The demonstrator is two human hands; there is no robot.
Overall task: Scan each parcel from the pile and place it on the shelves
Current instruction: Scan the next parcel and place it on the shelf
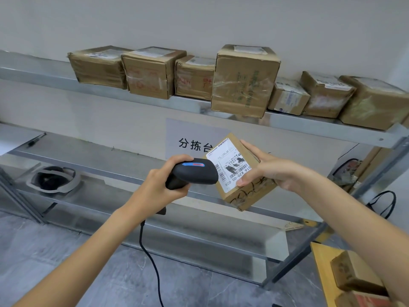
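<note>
A metal shelving unit [309, 127] with three levels I can count fills the wall ahead of me. On its top level seven brown cardboard parcels [244, 80] stand in a row, most touching their neighbours, each with a white label on top; the tallest carries green print I cannot read, and two to its left bear red print, also unreadable. At my lower right lies the pile [354, 278], where I make out at least two more boxes beside my forearm.

On the wall behind the middle level hangs one pale sign [194, 138] reading "分拣台". A dark helmet-like thing [54, 179] sits on a lower level at left, and one black pen [36, 139] lies on the middle level.

My right hand [272, 171] grips one small parcel [241, 173] in the air before the shelves, thumb pressed on its white label, fingers curled round the far side. The label shows barcodes and "516 K20-00 028".

My left hand [164, 185] is wrapped round the handle of one black scanner [194, 173], its head just beside that label, its cable [150, 262] hanging down.
</note>
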